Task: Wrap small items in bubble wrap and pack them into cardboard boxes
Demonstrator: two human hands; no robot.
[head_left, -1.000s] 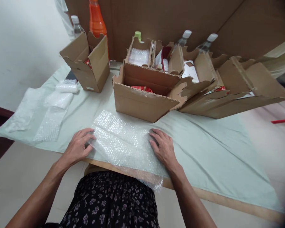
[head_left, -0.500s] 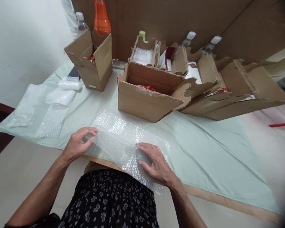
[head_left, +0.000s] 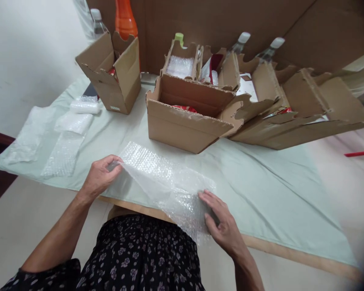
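A sheet of bubble wrap is spread at the near edge of the tabletop, left of that edge's middle, on a pale green cloth; its lowest corner is hung over the edge. One corner of the sheet is pinched between the thumb and fingers of the left hand, and the flap there is raised from the cloth. The right hand is held loosely curved, thumb apart from fingers, with fingertips laid on the sheet's right part; nothing is seen gripped in it. Directly beyond the sheet, and apart from it, an open front carton is placed; a red item is seen inside, its pale marking too small to be read. Toward the far left corner a narrow carton is stood; a small pale printed mark is borne low on its front, illegible at this size. An orange bottle is partly hidden behind it. Further bubble wrap pieces are laid along the left edge. More open cartons are ranged from the far edge toward the right.
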